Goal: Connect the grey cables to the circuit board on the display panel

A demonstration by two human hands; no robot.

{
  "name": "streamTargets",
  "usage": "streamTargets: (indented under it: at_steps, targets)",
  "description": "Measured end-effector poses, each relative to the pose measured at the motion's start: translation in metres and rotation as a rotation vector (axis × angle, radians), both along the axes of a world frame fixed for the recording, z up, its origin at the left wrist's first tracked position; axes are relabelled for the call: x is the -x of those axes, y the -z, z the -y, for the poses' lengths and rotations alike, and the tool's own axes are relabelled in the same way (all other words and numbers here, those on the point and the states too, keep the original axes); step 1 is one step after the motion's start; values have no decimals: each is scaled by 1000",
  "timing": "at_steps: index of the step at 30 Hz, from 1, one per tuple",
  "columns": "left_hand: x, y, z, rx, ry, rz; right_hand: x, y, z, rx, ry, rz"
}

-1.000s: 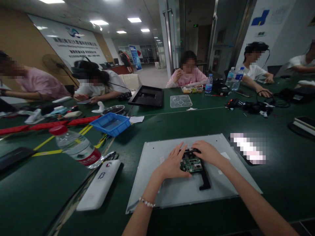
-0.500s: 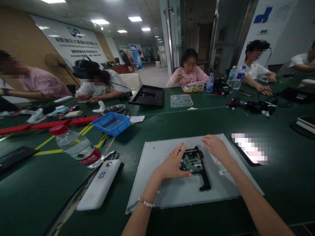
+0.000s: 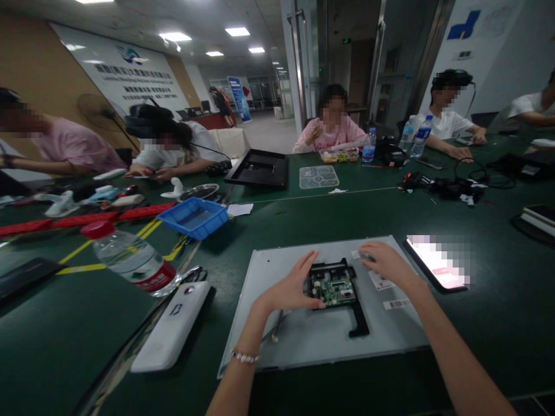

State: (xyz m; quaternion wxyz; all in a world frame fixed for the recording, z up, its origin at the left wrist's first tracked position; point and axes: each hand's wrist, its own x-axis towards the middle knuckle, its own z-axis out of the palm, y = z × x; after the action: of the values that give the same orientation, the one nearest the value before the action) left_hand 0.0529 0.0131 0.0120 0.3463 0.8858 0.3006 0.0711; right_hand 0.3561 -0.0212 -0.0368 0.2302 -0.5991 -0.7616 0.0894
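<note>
A flat grey metal panel (image 3: 281, 341) lies before me on the table, with a green circuit board (image 3: 336, 292) in a black plastic bracket (image 3: 358, 323) resting on it. My left hand (image 3: 288, 286) is spread at the bracket's left side, fingertips by its upper corner and thumb by the lower edge of the board. Just right of the bracket's top, my right hand (image 3: 384, 263) hovers over the panel with curled fingers. Something small and greyish shows at its fingertips, too unclear to name. A thin cable (image 3: 277, 326) runs under my left wrist.
A phone (image 3: 437, 263) with a lit screen lies right of the panel. To the left are a white power bank (image 3: 171, 329), a water bottle (image 3: 134, 263) and a blue tray (image 3: 195, 218). A black cover (image 3: 258, 169) lies farther back. Several people sit around the table.
My left hand has shifted slightly left, uncovering more of the board and the cable. My right hand has moved a little right, its fingers more curled.
</note>
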Motion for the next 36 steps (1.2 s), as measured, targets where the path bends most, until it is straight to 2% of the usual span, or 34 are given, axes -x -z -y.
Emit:
streamTargets:
  at_steps: [4,9,15,18,21,23,36]
  targets:
    - [1,2,-1,24,39,-21,9,3,-4,-12,-35,35]
    - [1,10,-3,-3,62,-54,16,2,-7,-43,18,66]
    - [1,14,-5,-32,56,-66,29,-7,-4,-115,55,68]
    - [-1,12,-4,-36,54,-76,48,-13,-5,-152,4,92]
    - [-2,10,-3,-43,50,-85,66,-15,-7,-105,-117,159]
    - [-2,10,-3,-40,46,-84,72,-15,-8,-70,-149,177]
    - [-2,11,-3,-44,43,-91,73,-14,-7,-2,-120,92]
